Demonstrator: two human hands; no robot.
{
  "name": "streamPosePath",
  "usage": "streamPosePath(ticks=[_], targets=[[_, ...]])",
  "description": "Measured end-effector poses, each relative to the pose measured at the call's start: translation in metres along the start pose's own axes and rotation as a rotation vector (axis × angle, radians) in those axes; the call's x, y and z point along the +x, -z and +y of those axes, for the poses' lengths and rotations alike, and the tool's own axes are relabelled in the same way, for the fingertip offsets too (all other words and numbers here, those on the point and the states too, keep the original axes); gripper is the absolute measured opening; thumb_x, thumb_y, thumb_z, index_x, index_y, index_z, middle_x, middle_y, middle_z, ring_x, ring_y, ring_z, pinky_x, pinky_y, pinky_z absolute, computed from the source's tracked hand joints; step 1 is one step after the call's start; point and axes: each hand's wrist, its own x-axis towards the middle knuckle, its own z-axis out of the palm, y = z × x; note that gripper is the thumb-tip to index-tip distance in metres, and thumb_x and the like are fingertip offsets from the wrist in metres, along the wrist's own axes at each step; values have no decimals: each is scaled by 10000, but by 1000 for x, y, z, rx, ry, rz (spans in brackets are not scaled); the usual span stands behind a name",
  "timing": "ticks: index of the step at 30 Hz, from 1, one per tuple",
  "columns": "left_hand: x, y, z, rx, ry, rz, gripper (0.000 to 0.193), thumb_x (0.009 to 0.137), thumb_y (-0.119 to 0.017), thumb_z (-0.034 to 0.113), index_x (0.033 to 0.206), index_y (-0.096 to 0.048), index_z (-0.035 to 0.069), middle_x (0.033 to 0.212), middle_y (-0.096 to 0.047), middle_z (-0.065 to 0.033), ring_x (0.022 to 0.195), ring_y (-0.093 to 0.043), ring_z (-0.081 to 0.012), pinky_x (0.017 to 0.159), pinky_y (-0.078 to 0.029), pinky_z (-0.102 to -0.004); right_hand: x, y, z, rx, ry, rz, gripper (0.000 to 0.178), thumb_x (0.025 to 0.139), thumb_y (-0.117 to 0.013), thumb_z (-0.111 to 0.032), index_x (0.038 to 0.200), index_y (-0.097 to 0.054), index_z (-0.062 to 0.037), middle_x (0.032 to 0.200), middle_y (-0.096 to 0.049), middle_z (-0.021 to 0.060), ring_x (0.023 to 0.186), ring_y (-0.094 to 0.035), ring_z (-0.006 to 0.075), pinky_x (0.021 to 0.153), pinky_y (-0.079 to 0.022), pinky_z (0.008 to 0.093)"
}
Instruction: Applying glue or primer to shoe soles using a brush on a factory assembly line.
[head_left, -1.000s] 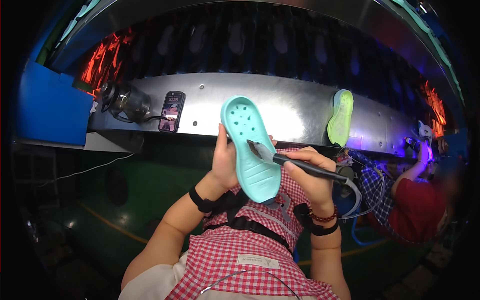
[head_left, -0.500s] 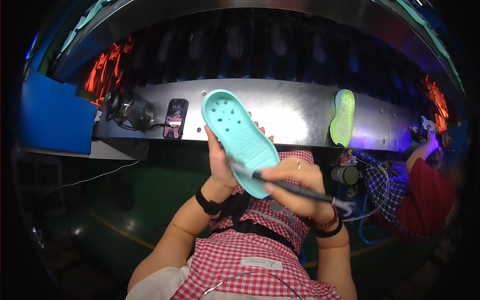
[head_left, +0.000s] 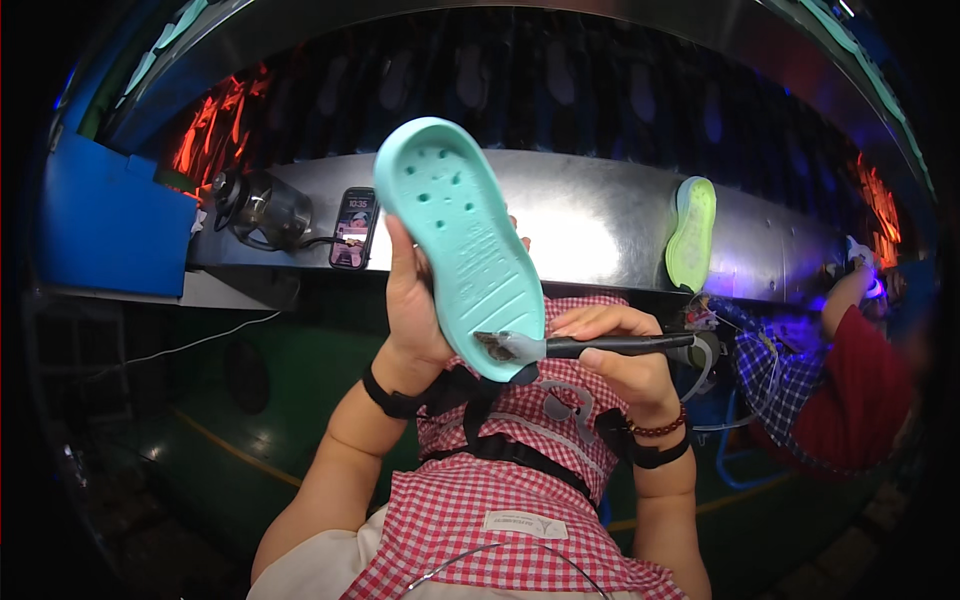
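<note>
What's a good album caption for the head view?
The left hand holds a turquoise shoe sole while the right hand rests a black-handled brush on its near end.

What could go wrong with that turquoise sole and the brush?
The turquoise sole could slip, since only the left hand holds it. The brush in the right hand might slide off, because its tip is near the sole's lower end. The see-through jug beside the phone could bump it if knocked.
</note>
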Motion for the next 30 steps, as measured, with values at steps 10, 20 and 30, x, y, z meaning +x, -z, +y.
streamPosePath(ticks=[10,20,30], targets=[[-13,-6,-24,84,17,87,600,891,-226,472,1363,-216,101,1259,-409,-207,1078,-480,-387,908,-410,-488,-8,-28,-3,-162,39,94,173,765,-573,43,938,-589,42,961,-601,154,868,-585,164,784,-457,267],[-2,-5,-12,95,-14,-107,587,871,-398,331,1353,-196,65,1267,-388,-204,1090,-487,-320,886,-444,-459,11,-26,-32,-340,38,132,193,696,-637,49,888,-630,27,903,-638,151,810,-628,206,734,-494,281],[7,-2,0,161,48,-69,584,856,-406,367,1334,-263,63,1231,-422,-231,1061,-494,-394,873,-431,-517,11,-30,-38,-534,149,-191,182,678,-665,20,857,-634,17,898,-644,149,834,-636,240,746,-508,293]])
